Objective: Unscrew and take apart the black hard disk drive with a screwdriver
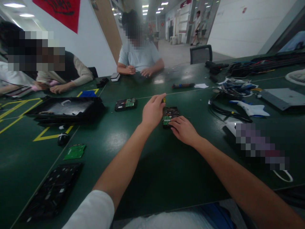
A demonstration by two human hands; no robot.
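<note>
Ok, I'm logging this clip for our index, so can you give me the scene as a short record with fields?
surface: dark green table
left hand: raised over the hard drive, fingers by a small yellow piece
right hand: resting on the drive's near edge
left of hands: second drive, black tray, green circuit board
right: cables
others: two people seated across

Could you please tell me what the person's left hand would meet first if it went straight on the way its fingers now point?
Probably the yellow-tipped tool just past the left hand; its fingertips look nearly on it. Beyond that lies bare green table, though depth is unclear.
</note>
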